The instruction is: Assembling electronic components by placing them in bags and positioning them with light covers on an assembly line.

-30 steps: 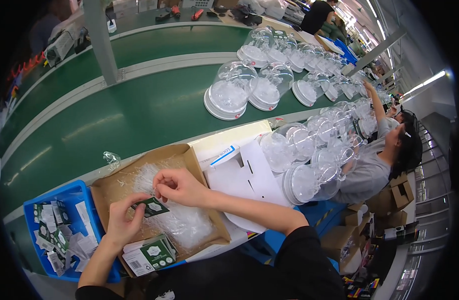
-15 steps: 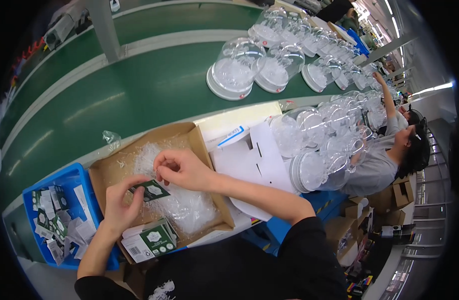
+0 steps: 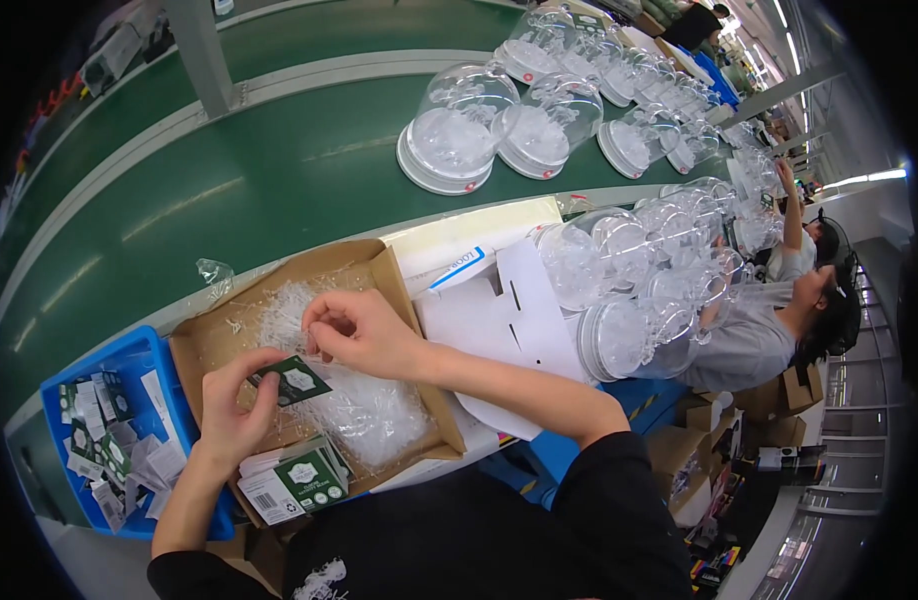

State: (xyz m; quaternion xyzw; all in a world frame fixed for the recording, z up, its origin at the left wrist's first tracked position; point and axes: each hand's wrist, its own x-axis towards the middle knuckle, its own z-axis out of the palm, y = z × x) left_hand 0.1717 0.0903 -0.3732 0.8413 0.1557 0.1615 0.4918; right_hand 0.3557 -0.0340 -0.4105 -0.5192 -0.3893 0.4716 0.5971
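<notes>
— So, nearest first: what lies close to the person?
— A small stack of dark green and white cards (image 3: 297, 482) at the near edge of a shallow cardboard tray (image 3: 211, 335). Left of the tray sits a blue bin (image 3: 79, 372) full of more such cards and slips.

— And the hands?
— Left hand (image 3: 231, 410) pinches one dark green card (image 3: 292, 381) between thumb and fingers, holding it over the tray. Right hand (image 3: 357, 331), just beyond, has its fingertips drawn narrow together on a clear plastic bag from the heap of clear bags (image 3: 369, 410) in the tray; the two hands are near each other, not touching.

— Farther out?
— White die-cut cardboard sheets (image 3: 509, 315) to the right of the tray, then stacked clear plastic domes (image 3: 629, 290). Beyond runs a green conveyor belt (image 3: 229, 190) carrying more domes on white bases (image 3: 449, 135). At far right a co-worker in a grey shirt (image 3: 744, 340) leans over the surface.
</notes>
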